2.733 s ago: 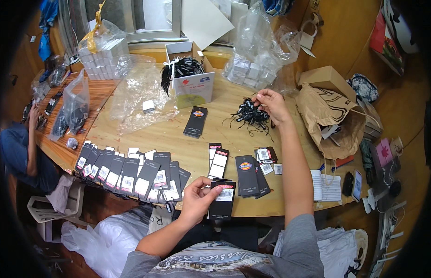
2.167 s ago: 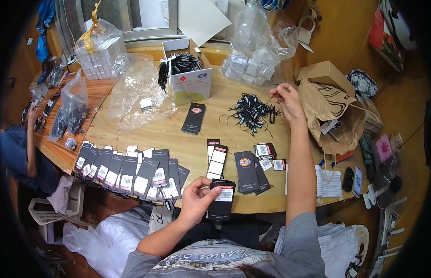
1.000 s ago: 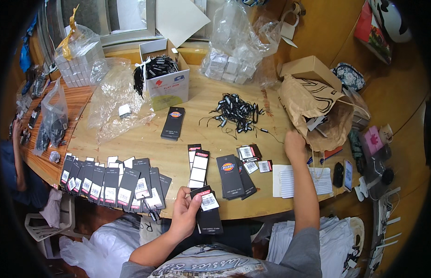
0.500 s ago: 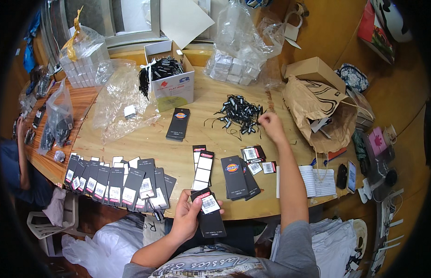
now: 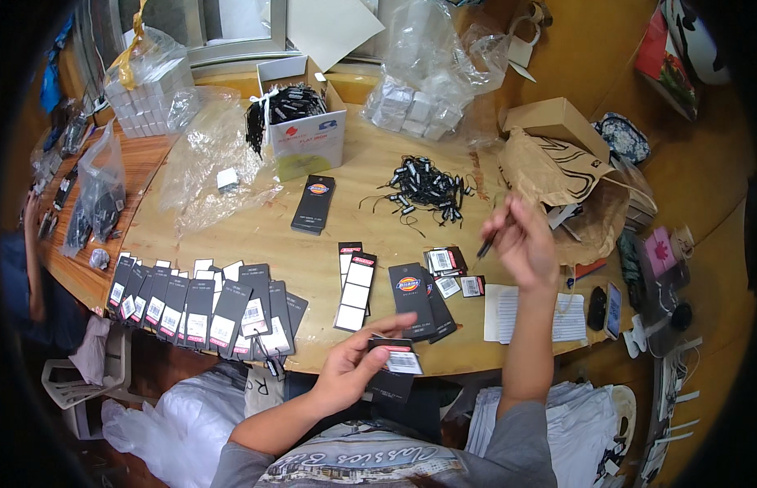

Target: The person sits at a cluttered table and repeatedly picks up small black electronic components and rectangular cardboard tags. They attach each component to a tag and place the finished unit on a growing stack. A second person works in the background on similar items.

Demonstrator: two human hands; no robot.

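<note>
My left hand (image 5: 350,368) grips black hang tags (image 5: 392,384), a small one with a white barcode label lying over a longer one, near the table's front edge. My right hand (image 5: 521,244) is raised over the table, its fingers pinching a black hang tag string (image 5: 487,245). Beyond it lies a tangled pile of black tag strings (image 5: 427,189). Several long black tags (image 5: 411,286) lie just ahead of my left hand, beside small barcode tags (image 5: 445,261) and a strip of white-panelled tags (image 5: 356,294).
Overlapping labelled black tags (image 5: 197,313) line the left front edge. Behind stand a white box (image 5: 312,150) full of tag strings, a stack of black tags (image 5: 313,203) and clear plastic bags (image 5: 415,102). A brown paper bag (image 5: 529,167), notebook (image 5: 529,313) and phone (image 5: 613,309) lie right.
My right hand has drawn back from the string pile toward me, with a string in its fingers. My left hand has shifted right with the tags, which are now tilted.
</note>
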